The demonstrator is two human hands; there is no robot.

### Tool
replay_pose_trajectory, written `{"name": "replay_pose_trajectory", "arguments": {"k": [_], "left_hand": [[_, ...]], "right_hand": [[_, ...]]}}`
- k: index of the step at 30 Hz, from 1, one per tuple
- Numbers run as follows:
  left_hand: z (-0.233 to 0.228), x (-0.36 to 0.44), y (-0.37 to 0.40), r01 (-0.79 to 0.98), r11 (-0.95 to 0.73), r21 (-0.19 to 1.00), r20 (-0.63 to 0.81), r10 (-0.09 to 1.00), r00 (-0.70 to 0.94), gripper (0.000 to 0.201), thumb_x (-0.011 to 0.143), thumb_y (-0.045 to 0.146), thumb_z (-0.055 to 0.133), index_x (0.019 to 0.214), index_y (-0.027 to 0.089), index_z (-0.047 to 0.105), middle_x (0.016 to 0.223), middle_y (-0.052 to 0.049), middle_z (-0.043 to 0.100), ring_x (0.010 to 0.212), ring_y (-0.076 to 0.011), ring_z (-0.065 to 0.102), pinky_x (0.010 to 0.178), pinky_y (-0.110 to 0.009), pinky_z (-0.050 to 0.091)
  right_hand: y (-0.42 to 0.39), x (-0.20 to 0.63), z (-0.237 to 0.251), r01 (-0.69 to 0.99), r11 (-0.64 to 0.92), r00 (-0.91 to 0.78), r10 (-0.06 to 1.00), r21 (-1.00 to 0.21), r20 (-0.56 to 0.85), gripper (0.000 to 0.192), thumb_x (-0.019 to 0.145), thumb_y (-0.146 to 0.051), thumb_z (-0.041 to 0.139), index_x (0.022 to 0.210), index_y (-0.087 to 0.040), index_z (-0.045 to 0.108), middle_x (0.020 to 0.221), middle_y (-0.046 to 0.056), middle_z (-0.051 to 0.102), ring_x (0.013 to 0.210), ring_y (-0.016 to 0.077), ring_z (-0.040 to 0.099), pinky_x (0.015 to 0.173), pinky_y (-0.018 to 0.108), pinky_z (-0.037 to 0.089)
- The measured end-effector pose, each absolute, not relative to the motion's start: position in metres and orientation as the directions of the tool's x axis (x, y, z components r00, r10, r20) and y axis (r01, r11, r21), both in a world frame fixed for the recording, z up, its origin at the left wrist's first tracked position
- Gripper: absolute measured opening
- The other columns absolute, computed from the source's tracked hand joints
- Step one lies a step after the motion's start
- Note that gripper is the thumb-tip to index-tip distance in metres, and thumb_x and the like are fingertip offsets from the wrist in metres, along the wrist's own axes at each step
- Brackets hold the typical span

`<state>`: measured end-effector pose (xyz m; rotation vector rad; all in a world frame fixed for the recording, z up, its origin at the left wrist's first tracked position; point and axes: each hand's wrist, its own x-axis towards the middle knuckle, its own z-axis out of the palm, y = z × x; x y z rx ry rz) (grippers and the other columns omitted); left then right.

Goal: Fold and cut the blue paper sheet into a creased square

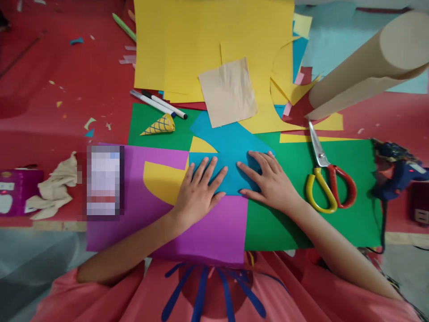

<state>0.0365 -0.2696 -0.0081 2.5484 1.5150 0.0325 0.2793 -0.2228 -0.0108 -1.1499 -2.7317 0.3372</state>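
Observation:
My left hand (198, 187) lies flat, fingers spread, on a folded blue paper (231, 147) in the middle of the table. My right hand (268, 179) presses flat on the same blue paper, just to the right. The blue paper rests over a purple sheet (208, 228) and a green sheet (335, 214). A yellow curved offcut (161, 181) sits on the purple sheet beside my left hand. Neither hand grips anything.
Scissors with yellow and red handles (323, 179) lie on the green sheet at right. A blue glue gun (393, 172) is farther right. Yellow sheets (201, 40), a tan paper square (229, 91), two markers (161, 103), a patterned paper cone (161, 125), a brown paper roll (368, 67), a cloth (56, 185).

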Motion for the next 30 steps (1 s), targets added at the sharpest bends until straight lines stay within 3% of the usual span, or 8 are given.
{"name": "replay_pose_trajectory", "arguments": {"k": [10, 13, 15, 19, 24, 30], "left_hand": [[-0.008, 0.04, -0.269, 0.888, -0.432, 0.158, -0.087, 0.89, 0.448, 0.06, 0.098, 0.042, 0.041, 0.153, 0.022, 0.025, 0.159, -0.016, 0.022, 0.146, -0.035, 0.022, 0.115, -0.057, 0.023], [-0.01, 0.04, -0.27, 0.889, -0.429, 0.158, -0.088, 0.891, 0.445, 0.061, 0.098, 0.043, 0.041, 0.153, 0.023, 0.025, 0.159, -0.016, 0.022, 0.147, -0.0348, 0.022, 0.115, -0.057, 0.022], [-0.011, 0.041, -0.27, 0.889, -0.432, 0.152, -0.085, 0.89, 0.447, 0.06, 0.098, 0.043, 0.039, 0.153, 0.023, 0.024, 0.159, -0.016, 0.021, 0.146, -0.0346, 0.023, 0.115, -0.057, 0.022], [-0.012, 0.04, -0.27, 0.888, -0.438, 0.136, -0.075, 0.89, 0.45, 0.058, 0.099, 0.042, 0.036, 0.153, 0.023, 0.025, 0.159, -0.017, 0.02, 0.146, -0.0349, 0.023, 0.115, -0.057, 0.023], [-0.011, 0.039, -0.27, 0.883, -0.441, 0.159, -0.065, 0.888, 0.455, 0.06, 0.098, 0.041, 0.039, 0.153, 0.022, 0.025, 0.159, -0.017, 0.02, 0.146, -0.0341, 0.023, 0.115, -0.056, 0.023], [-0.009, 0.036, -0.272, 0.888, -0.444, 0.118, -0.074, 0.888, 0.454, 0.055, 0.1, 0.037, 0.033, 0.153, 0.025, 0.021, 0.159, -0.013, 0.02, 0.146, -0.0311, 0.026, 0.114, -0.064, 0.018]], "right_hand": [[-0.224, 0.276, -0.005, 0.705, 0.673, -0.68, 0.731, -0.225, 0.053, 0.069, 0.088, -0.062, 0.05, 0.142, -0.018, 0.048, 0.147, 0.022, 0.042, 0.137, 0.0374, 0.038, 0.111, 0.061, 0.029], [-0.238, 0.267, 0.005, 0.697, 0.693, -0.694, 0.717, -0.187, 0.069, 0.054, 0.093, -0.047, 0.051, 0.136, -0.014, 0.054, 0.146, 0.021, 0.047, 0.137, 0.036, 0.04, 0.11, 0.057, 0.034], [-0.25, 0.26, 0.011, 0.632, 0.749, -0.752, 0.655, -0.198, 0.077, 0.037, 0.096, -0.029, 0.049, 0.126, -0.013, 0.062, 0.138, 0.016, 0.057, 0.129, 0.0312, 0.05, 0.105, 0.049, 0.043], [-0.269, 0.249, 0.016, 0.526, 0.815, -0.824, 0.559, -0.243, 0.092, 0.031, 0.095, -0.018, 0.048, 0.12, -0.012, 0.066, 0.125, 0.011, 0.067, 0.114, 0.0283, 0.06, 0.089, 0.041, 0.052], [-0.274, 0.249, 0.014, 0.535, 0.814, -0.825, 0.561, -0.228, 0.068, 0.033, 0.094, -0.016, 0.049, 0.123, -0.01, 0.064, 0.13, 0.012, 0.064, 0.117, 0.0276, 0.058, 0.094, 0.043, 0.049], [-0.282, 0.273, 0.023, 0.594, 0.791, -0.798, 0.603, -0.145, 0.017, 0.028, 0.092, -0.016, 0.051, 0.11, -0.009, 0.071, 0.13, 0.011, 0.065, 0.117, 0.0286, 0.058, 0.099, 0.046, 0.044]]}}
